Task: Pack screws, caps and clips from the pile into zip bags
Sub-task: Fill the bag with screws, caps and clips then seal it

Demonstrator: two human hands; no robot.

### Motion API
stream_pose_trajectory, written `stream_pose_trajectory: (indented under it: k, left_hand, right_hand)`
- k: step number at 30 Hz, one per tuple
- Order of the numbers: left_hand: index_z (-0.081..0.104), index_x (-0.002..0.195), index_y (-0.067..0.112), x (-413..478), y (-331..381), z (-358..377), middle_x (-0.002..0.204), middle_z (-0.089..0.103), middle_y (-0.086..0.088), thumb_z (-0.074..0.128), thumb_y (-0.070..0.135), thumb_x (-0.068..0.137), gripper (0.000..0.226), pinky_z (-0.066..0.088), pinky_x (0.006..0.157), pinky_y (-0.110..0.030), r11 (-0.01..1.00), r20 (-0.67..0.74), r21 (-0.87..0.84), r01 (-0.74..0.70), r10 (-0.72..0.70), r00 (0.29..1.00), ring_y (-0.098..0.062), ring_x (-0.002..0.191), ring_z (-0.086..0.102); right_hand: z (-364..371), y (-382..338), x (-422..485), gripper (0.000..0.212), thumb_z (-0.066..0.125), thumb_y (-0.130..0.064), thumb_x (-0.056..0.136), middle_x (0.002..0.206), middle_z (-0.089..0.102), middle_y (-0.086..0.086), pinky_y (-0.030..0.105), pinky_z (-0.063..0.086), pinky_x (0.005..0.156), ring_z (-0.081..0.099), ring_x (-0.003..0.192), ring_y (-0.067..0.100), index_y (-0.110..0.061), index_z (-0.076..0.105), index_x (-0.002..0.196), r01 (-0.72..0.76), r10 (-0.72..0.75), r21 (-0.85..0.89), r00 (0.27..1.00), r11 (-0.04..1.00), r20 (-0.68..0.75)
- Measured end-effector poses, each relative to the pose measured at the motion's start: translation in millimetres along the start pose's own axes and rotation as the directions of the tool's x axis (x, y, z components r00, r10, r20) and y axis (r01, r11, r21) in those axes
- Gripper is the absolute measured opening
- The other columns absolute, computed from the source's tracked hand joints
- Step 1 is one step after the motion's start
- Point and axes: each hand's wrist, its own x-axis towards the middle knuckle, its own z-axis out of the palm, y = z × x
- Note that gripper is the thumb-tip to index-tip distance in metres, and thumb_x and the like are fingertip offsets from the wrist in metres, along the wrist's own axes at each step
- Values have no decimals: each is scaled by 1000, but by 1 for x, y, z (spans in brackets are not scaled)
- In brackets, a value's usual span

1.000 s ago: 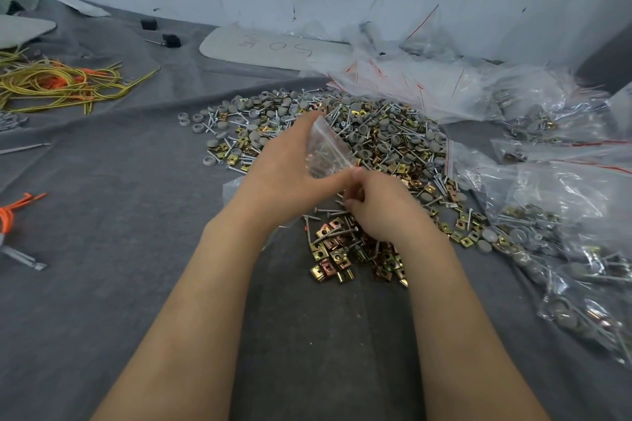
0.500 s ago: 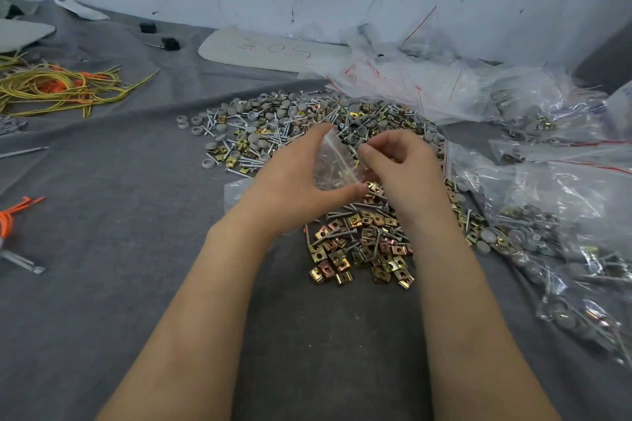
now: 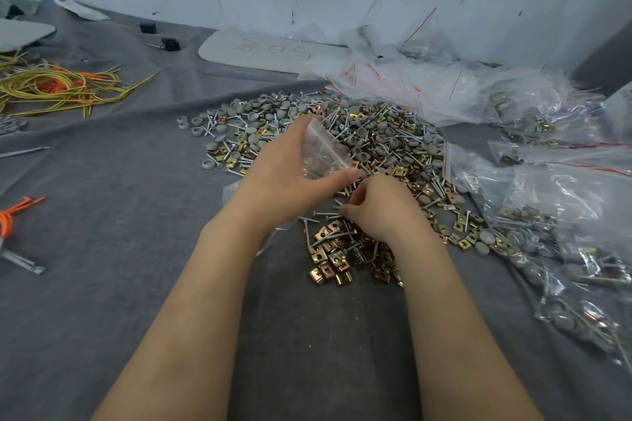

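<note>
At the middle of the desk point(image 3: 102, 215), the left hand point(image 3: 290, 174) pinches a small clear zip bag point(image 3: 321, 154) between thumb and fingers and holds it tilted above the pile point(image 3: 376, 140). Just below and to its right, the right hand point(image 3: 379, 212) rests on the near edge of the pile with fingers curled downward; whether they grip anything cannot be told. Brass clips point(image 3: 331, 253) and loose screws point(image 3: 325, 214) lie touching and under that hand, with grey caps point(image 3: 253, 140) spread beyond the bag. Filled bags point(image 3: 547, 222) are heaped to the right and empty bags point(image 3: 393, 85) behind the pile. Yellow cords point(image 3: 51, 89) lie well apart at far left, and a white board point(image 3: 273, 51) lies by the wall.
</note>
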Motion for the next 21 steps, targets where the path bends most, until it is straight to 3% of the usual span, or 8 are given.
stream_pose_trajectory:
  k: [3, 6, 8, 10, 13, 16, 18, 21]
  left_hand:
    - [35, 142, 28, 0, 1, 1, 127, 57, 9, 70, 68, 64, 94, 27, 69, -5, 1000, 4, 11, -9, 9, 1000, -4, 104, 53]
    - [34, 144, 26, -1, 3, 1, 133, 55, 7, 59, 80, 54, 108, 35, 79, -12, 999, 28, 38, -17, 16, 999, -7, 110, 54]
    - [33, 145, 25, -1, 3, 1, 136, 54, 5, 61, 79, 56, 107, 36, 84, -18, 998, 40, 57, -28, 26, 999, -7, 112, 52]
    - [34, 145, 26, -1, 3, 3, 135, 55, 5, 68, 70, 62, 100, 35, 81, -14, 997, 54, 73, -39, 35, 998, -5, 106, 51]
    - [35, 143, 27, 0, 4, 6, 128, 58, 7, 72, 63, 66, 92, 40, 83, -17, 994, 77, 99, -48, 40, 996, -5, 103, 55]
    - [37, 143, 24, -1, 4, 6, 124, 61, 8, 75, 57, 68, 90, 38, 80, -13, 997, 63, 65, -43, 39, 997, -5, 103, 57]
    - [35, 144, 23, -1, 3, 6, 129, 59, 6, 75, 57, 68, 92, 38, 84, -19, 998, 59, 55, -35, 32, 998, -8, 108, 57]
    - [33, 145, 23, -1, 5, 5, 134, 56, 4, 73, 60, 66, 95, 38, 86, -22, 997, 59, 69, -36, 32, 998, -9, 111, 55]
  right_hand:
    - [3, -2, 1, 21, 63, -31, 90, 96, 65, 6, 37, 53, 80, 62, 89, 25, -14, 64, 102, 26, -26, -15, 1000, 1000, -1]
    - [-3, 5, 4, 11, 59, -25, 94, 93, 60, -1, 33, 48, 78, 57, 83, 15, -16, 58, 100, 44, -25, 219, 996, 975, -88]
    - [-11, 9, 4, 7, 61, -24, 93, 89, 58, -7, 28, 44, 77, 55, 79, 8, -20, 55, 94, 110, 10, 455, 968, 884, -252]
    - [-15, 10, 3, 9, 64, -20, 90, 86, 61, -8, 24, 47, 76, 58, 79, 5, -23, 55, 88, 229, 44, 647, 925, 728, -377]
    - [-15, 4, -2, 9, 67, -18, 88, 77, 69, -7, 20, 50, 68, 64, 73, 4, -24, 62, 82, 294, -42, 772, 943, 563, -329]
    - [-14, -1, -5, 19, 60, -28, 93, 67, 68, -12, 23, 47, 63, 60, 59, -2, -24, 69, 76, 300, -192, 784, 954, 544, -231]
    - [-16, 1, -5, 29, 53, -34, 96, 66, 67, -15, 24, 46, 66, 58, 59, -4, -23, 70, 75, 302, -163, 784, 953, 542, -255]
    - [-15, 5, -1, 22, 54, -31, 96, 83, 69, -10, 33, 51, 78, 62, 77, 4, -19, 70, 88, 289, -77, 623, 936, 727, -344]
